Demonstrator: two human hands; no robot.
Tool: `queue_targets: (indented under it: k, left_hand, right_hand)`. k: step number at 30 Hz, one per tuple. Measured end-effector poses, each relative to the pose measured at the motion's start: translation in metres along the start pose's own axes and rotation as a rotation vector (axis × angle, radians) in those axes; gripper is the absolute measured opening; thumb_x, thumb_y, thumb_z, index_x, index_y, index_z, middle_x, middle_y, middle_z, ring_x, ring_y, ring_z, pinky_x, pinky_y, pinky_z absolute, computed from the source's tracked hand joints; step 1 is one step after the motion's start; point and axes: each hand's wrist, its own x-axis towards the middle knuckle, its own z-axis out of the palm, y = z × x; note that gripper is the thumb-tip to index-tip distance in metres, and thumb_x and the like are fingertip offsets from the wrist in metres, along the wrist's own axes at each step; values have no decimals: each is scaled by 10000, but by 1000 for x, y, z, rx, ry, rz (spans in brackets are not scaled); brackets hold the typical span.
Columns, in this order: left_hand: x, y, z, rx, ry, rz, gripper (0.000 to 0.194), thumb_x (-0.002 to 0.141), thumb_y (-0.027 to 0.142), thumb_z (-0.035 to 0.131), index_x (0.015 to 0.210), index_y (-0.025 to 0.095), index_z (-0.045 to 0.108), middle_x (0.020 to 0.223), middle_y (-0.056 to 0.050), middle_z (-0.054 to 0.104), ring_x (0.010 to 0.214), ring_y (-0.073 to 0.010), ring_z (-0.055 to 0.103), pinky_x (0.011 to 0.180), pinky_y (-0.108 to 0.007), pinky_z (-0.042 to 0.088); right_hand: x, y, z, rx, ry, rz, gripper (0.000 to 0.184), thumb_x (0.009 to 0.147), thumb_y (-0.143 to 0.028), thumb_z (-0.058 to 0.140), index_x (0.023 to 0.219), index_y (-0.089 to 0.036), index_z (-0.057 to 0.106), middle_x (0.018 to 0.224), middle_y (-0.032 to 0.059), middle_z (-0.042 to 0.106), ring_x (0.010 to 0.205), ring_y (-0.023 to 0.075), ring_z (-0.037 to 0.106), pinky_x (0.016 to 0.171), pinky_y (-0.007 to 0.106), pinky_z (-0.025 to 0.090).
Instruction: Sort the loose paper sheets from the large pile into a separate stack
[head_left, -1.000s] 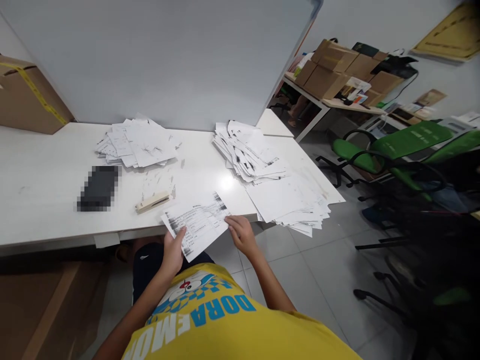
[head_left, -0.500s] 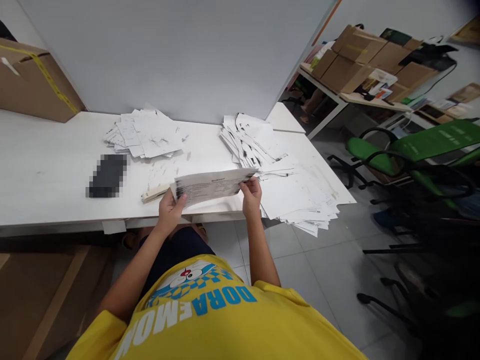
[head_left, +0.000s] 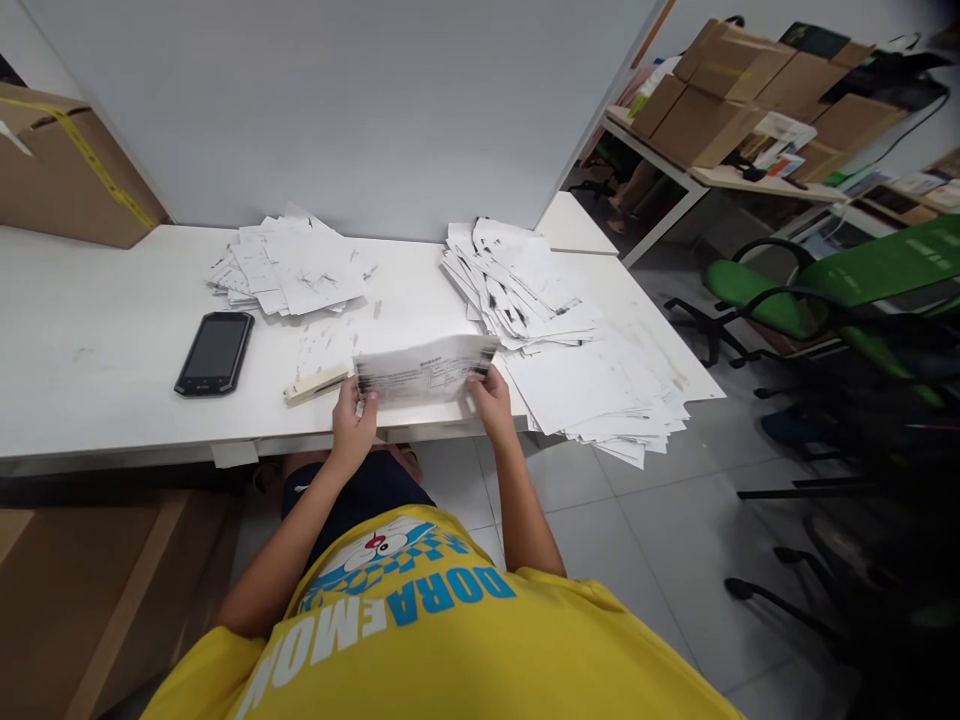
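Observation:
Between my two hands is a printed sheet of paper point(head_left: 427, 370), raised just above the front of the white table point(head_left: 90, 350). My left hand point(head_left: 354, 420) pinches its left end, thumb on the near side. At the right end, my right hand point(head_left: 491, 398) grips the sheet the same way. The print is too blurred to read. Just left of the sheet lies a cream-coloured stapler-like tool point(head_left: 319, 384). Past my right hand, a loose stack of papers point(head_left: 592, 390) overhangs the table's front edge, and a pile of dark-smudged papers point(head_left: 517, 280) lies behind it.
A black handheld device point(head_left: 215, 352) lies at the left, with another paper pile point(head_left: 292, 265) behind it. A cardboard box point(head_left: 75, 170) stands at the far left against the grey partition point(head_left: 352, 110). Green chairs point(head_left: 757, 290) and a table with boxes point(head_left: 705, 120) are at right.
My hands have come slightly closer together, with the right one shifting left and down, and the sheet bows a little. Both hands still hold it. The camera view has shifted slightly.

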Motion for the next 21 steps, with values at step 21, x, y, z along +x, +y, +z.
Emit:
queue_targets:
  k: [21]
  left_hand:
    - [5, -1, -75, 904, -346, 260, 582, 986, 338, 342, 1539, 159, 353, 1613, -115, 356, 1535, -335, 199, 1242, -556, 165]
  right_hand:
    - [-17, -8, -11, 57, -233, 454, 662, 670, -367, 724, 1300, -201, 606, 789, 14, 635, 681, 175, 567, 489, 254, 469]
